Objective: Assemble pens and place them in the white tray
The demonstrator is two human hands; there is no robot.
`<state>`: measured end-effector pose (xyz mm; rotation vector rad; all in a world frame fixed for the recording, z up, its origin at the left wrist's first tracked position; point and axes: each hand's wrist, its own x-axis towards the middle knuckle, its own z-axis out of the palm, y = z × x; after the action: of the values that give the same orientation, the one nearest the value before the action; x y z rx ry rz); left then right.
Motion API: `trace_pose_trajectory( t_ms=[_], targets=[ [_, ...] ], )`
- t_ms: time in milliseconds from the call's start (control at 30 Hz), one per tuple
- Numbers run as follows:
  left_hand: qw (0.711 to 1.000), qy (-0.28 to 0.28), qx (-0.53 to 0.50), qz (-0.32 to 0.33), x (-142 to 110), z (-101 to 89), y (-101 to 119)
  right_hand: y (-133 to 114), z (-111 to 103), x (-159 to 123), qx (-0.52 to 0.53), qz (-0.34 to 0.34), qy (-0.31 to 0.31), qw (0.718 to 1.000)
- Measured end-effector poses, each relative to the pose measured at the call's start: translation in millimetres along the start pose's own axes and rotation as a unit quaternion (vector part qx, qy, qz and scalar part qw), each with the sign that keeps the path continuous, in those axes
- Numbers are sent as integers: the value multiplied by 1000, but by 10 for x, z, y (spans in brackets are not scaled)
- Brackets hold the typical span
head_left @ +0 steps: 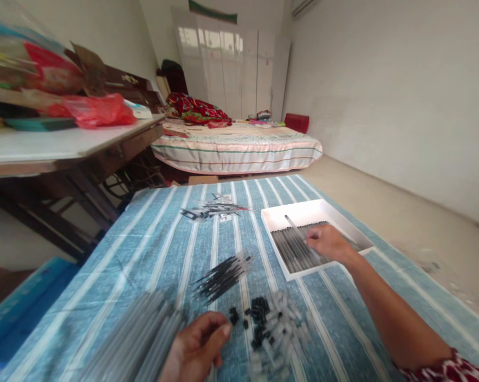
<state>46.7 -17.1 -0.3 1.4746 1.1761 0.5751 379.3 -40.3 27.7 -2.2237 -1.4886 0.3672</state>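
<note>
Clock read over the surface point(144, 254), 12 being the far edge. Surface covered by a blue cloth with white stripes.

Right hand point(326, 243): at 2 o'clock, over the white box point(276, 216). Fingers pinching one grey stick point(294, 227), which slants with its free end toward 11. Beneath it, a row of dark sticks point(289, 252) lies side by side in the box. Whether the held stick touches the row: cannot tell.

Left hand point(202, 342): at 7 o'clock, near edge. Thumb and index finger curled close together, just beside a few small black parts point(233, 316). Cannot tell whether they meet or pinch anything; area blurred.

Other items on the surface:
- grey tubes point(123, 334), bundled at 8 o'clock, left of the left hand;
- thin black rods point(223, 276), loose pile near centre;
- black caps point(259, 313) at 5 o'clock, touching a heap of translucent pieces point(285, 334);
- second cluster of thin rods point(213, 209) at 12, partly over printed paper point(226, 217).

Beyond: bed point(239, 146) past 12; side table point(64, 146) at 10, bearing a red bag point(104, 110).
</note>
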Motion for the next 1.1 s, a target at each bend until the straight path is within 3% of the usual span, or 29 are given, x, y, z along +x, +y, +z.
trace_pose_trajectory(
  t_ms=[100, 233, 500, 900, 1100],
  targets=[
    [997, -65, 38, 3, -3, 33, -53, 229, -57, 53, -23, 32, -7, 999],
    [989, -125, 80, -10, 0, 34, -72, 312, 10, 52, -29, 62, -36, 997],
    [983, -97, 153, 22, -13, 34, -75, 339, 112, 63, -43, 102, -84, 990],
    [970, -111, 208, 62, 2, -1, -101, 308, 50, 4, -131, 83, -74, 985],
    [969, -82, 223, 67, -20, 6, -59, 188, 31, -109, -161, 76, -29, 984]
  ],
)
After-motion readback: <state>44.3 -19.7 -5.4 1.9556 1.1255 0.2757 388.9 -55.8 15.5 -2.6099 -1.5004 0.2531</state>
